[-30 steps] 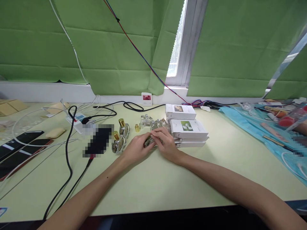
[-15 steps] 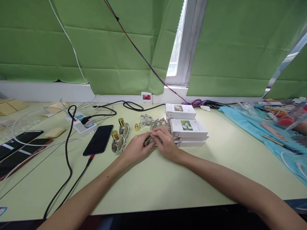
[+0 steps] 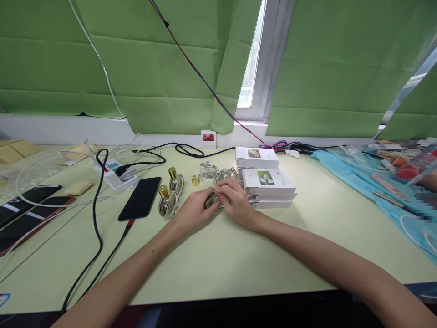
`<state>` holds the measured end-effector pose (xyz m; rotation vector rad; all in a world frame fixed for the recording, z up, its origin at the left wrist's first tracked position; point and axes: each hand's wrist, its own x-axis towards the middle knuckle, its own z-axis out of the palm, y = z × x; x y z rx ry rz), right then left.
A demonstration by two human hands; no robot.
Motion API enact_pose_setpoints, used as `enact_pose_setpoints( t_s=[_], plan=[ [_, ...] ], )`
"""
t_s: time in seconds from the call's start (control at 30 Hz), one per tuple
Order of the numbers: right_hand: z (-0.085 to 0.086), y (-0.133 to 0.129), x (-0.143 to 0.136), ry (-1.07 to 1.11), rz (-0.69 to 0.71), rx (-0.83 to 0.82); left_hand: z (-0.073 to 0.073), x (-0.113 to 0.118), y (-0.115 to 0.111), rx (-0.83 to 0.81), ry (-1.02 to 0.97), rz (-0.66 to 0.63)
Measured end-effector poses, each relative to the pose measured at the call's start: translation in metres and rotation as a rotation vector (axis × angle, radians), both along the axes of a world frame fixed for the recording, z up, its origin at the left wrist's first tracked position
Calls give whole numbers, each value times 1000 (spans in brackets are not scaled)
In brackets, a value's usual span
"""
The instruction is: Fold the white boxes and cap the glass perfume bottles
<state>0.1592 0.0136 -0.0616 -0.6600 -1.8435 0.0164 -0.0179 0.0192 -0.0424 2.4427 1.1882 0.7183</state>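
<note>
At the front of the pale table (image 3: 239, 262), both forearms come in over the edge and meet near the middle, where they have stayed put since half a second ago. The left hand (image 3: 195, 207) has its thumb and forefinger curled narrowly around a glass bottle (image 3: 209, 200), which sits low between the hands and is mostly covered by them. The right hand (image 3: 237, 202) leans in from the other side, its fingers drawn close together and their tips touching the left fingertips above the bottle; whether they pinch a small part there I cannot tell. The only change is a slight shift of the whole view; no bottle, cap or box has been moved, so I judge that the work remains at the fingertips, on this same bottle. Left of the hands, two bottles with gold tops (image 3: 169, 203) stand one behind the other, with a phone (image 3: 139, 199) further left. Just right of the hands are white boxes (image 3: 269, 184), stacked. Behind the hands, a row of bottles without gold tops (image 3: 226, 175) stands beside those boxes, and a loose gold cap (image 3: 195, 181) stands left of another clear bottle (image 3: 207, 170). Farther back, a black cable (image 3: 200, 155) runs across the table, a small picture box (image 3: 208, 140) leans by the wall, and green curtains (image 3: 164, 68) hang behind.
</note>
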Motion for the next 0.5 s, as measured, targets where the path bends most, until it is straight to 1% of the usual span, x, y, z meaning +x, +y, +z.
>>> enact_pose_setpoints(
  t_s=[0.33,0.5],
  plan=[
    [2,-1,-1,54,19,-41,2,1,-1,10,-3,-4],
    [3,-1,-1,62,31,-9,3,1,-2,-10,0,2]
  ],
)
